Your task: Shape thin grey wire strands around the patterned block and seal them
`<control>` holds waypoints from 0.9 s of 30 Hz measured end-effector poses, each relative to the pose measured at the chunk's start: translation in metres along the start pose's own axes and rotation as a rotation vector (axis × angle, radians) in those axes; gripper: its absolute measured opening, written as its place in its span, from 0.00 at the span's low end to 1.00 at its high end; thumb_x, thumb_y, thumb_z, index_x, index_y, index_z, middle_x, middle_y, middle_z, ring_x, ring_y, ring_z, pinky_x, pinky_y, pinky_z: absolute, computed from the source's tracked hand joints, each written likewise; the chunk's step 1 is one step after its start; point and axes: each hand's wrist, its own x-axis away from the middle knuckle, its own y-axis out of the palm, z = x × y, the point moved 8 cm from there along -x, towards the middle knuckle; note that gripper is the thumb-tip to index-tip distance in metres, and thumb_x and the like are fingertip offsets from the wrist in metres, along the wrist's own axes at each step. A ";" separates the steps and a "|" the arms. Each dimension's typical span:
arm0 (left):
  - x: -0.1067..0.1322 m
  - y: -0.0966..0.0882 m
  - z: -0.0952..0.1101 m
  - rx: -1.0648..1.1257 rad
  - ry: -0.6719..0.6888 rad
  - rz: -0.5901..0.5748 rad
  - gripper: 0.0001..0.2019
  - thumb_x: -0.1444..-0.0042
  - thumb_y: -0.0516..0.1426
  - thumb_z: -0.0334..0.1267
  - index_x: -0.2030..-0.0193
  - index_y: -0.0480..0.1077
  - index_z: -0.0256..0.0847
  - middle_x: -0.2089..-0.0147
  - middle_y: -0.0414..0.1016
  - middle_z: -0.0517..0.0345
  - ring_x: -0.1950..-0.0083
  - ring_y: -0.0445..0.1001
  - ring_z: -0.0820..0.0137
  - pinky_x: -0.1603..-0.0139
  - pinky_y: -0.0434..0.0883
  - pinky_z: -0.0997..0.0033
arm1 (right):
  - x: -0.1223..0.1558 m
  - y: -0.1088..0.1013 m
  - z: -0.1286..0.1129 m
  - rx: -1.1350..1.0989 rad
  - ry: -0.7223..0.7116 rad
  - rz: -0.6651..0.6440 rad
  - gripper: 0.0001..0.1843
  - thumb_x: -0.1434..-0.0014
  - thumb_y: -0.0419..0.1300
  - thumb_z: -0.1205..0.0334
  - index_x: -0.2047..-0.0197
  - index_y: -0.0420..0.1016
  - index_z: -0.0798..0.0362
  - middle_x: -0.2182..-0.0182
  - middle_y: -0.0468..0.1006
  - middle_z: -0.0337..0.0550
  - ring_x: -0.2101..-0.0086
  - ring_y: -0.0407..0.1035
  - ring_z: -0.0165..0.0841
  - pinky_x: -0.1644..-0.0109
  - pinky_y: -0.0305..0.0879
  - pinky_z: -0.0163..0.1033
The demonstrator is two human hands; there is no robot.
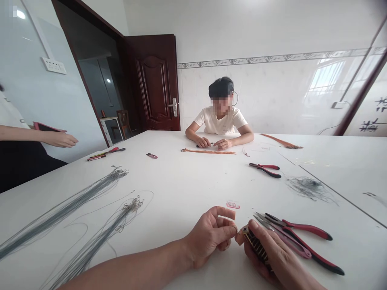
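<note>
My left hand (211, 231) has thumb and forefinger pinched together, with tape or a bandage round one finger; anything between the tips is too small to make out. Almost touching it, my right hand (276, 249) wraps round a dark handheld device (257, 246) with a gold pattern. Its thumb lies along the top, and the palm hides the lower part. Just right of that hand lie pink-handled thread snips (294, 243) and long-nose pliers (311, 229) with red and black handles. A small red-outlined mark (233, 205) shows on the white table beyond my left hand.
Two bundles of grey line, one farther (87, 191) and one nearer (113, 223), have hook-like ends. A tangle of line (308, 187) and other pliers (266, 169) lie right. Opposite sits a person (225, 121) by an orange bundle (208, 151); another person's hand (62, 139) shows left.
</note>
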 end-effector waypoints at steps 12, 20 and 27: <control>0.000 0.000 0.000 0.037 0.018 0.008 0.15 0.56 0.63 0.36 0.63 0.63 0.39 0.75 0.69 0.65 0.80 0.58 0.83 0.77 0.50 0.77 | 0.005 0.003 -0.006 0.011 0.010 0.065 0.32 0.48 0.43 0.32 0.71 0.66 0.55 0.86 0.58 0.33 0.82 0.49 0.26 0.77 0.45 0.33; 0.001 0.001 0.000 0.057 0.016 0.011 0.16 0.58 0.64 0.36 0.64 0.63 0.39 0.76 0.69 0.66 0.81 0.57 0.84 0.77 0.50 0.77 | 0.004 0.000 -0.005 0.019 0.016 -0.001 0.29 0.51 0.47 0.31 0.75 0.65 0.50 0.84 0.60 0.38 0.81 0.53 0.31 0.77 0.51 0.36; 0.001 0.000 0.001 0.043 0.039 0.009 0.15 0.57 0.63 0.35 0.63 0.63 0.39 0.76 0.69 0.66 0.81 0.57 0.84 0.77 0.49 0.76 | 0.001 0.003 -0.002 -0.018 0.013 -0.018 0.30 0.51 0.47 0.30 0.75 0.61 0.52 0.83 0.61 0.37 0.81 0.52 0.28 0.79 0.46 0.34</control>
